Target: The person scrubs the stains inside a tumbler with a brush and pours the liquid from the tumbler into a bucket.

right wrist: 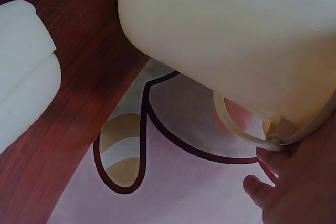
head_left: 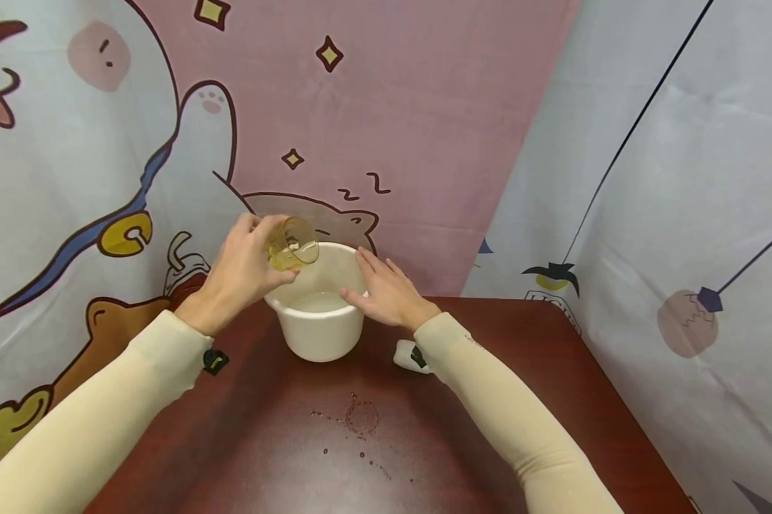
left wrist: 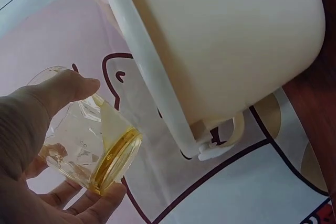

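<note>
My left hand (head_left: 237,265) grips a clear, yellow-tinted drinking glass (head_left: 294,241), with thumb and fingers round its side. The glass is tilted, its mouth toward the white bucket (head_left: 322,335). In the left wrist view the glass (left wrist: 94,135) shows a thick amber base beside the bucket's rim. What lies at the bottom of the bucket looks like shallow liquid. My right hand (head_left: 389,291) rests on the bucket's right rim, its fingers extended and spread. From the right wrist, fingertips show near the joint of the bucket's handle (right wrist: 239,127).
A white block, perhaps a sponge (right wrist: 23,72), lies on the dark red-brown table (head_left: 283,457), right of the bucket. Water drops and a wet ring (head_left: 362,417) mark the tabletop in front. A printed curtain (head_left: 424,107) hangs directly behind.
</note>
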